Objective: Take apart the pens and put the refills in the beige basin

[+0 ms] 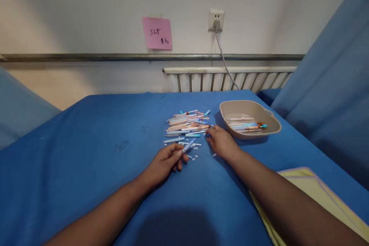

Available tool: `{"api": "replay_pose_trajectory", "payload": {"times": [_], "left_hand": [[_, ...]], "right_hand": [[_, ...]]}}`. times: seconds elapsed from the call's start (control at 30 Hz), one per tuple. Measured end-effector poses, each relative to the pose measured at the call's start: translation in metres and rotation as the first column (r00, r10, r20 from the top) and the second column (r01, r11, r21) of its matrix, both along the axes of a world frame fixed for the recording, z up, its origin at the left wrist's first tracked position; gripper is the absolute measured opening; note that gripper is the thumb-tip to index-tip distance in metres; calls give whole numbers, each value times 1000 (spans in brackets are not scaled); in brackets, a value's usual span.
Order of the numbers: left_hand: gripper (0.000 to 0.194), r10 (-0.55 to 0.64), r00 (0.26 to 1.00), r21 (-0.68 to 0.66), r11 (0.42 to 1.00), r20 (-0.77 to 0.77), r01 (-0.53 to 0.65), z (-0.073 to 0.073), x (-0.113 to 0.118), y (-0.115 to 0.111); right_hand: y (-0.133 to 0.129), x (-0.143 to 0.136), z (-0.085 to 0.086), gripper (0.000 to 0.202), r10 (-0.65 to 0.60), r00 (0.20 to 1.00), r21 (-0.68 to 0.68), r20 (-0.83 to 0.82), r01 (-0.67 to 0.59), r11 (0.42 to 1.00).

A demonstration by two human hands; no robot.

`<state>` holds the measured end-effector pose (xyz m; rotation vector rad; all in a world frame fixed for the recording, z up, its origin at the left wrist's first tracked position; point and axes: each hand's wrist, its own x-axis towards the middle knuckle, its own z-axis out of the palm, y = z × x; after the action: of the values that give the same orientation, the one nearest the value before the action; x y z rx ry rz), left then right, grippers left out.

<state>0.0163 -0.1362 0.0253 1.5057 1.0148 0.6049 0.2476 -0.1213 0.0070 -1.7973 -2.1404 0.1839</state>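
Observation:
My left hand is closed around a light blue pen, whose far end points up and to the right. A pile of pens in white, orange, pink and blue lies just beyond it. My right hand rests at the right edge of the pile, its fingers curled down near a small blue piece. What those fingertips grip, if anything, is hidden. Several small whitish bits are scattered on the blue cover between the hands.
A beige basin with several pens in it stands right of the pile. A folded yellow cloth lies under my right forearm. Behind the blue-covered surface are a radiator and a plugged-in cable. Blue curtains hang at both sides.

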Motion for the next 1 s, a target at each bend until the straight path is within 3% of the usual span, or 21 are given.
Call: {"api": "replay_pose_trajectory", "payload": {"times": [0.27,0.33,0.4,0.47,0.53,0.6,0.67,0.77,1.0], "left_hand": [[27,-12,984,-134,990,176,36,0,-7,1],[26,-17,983,-145,988,184,44,1,-7,1],[26,-23,981,-155,986,194,53,1,-7,1],[25,-27,977,-173,983,209,65,0,-7,1],[25,-32,974,-196,977,226,78,-1,-6,1],[25,-42,971,-220,971,237,95,-1,-5,0],[26,-53,970,-235,966,238,111,-1,-4,-1],[26,-70,970,-238,963,234,127,1,-3,-2],[27,-85,969,-231,963,232,140,2,-4,-4]], "right_hand": [[-8,-2,1,19,-19,996,-39,85,23,999],[-8,-2,0,16,-21,999,-5,-26,21,1000],[-8,-3,1,13,-28,957,20,-290,35,999],[-8,-5,3,13,-24,767,-16,-641,18,1000],[-10,-9,6,19,-27,468,-60,-883,-56,997],[-13,-13,11,25,-33,228,-62,-973,-121,991],[-17,-17,15,29,-49,81,-61,-995,-152,986],[-21,-23,17,31,-70,-9,-68,-997,-170,983],[-21,-26,14,29,-62,-44,-53,-997,-187,981]]}}
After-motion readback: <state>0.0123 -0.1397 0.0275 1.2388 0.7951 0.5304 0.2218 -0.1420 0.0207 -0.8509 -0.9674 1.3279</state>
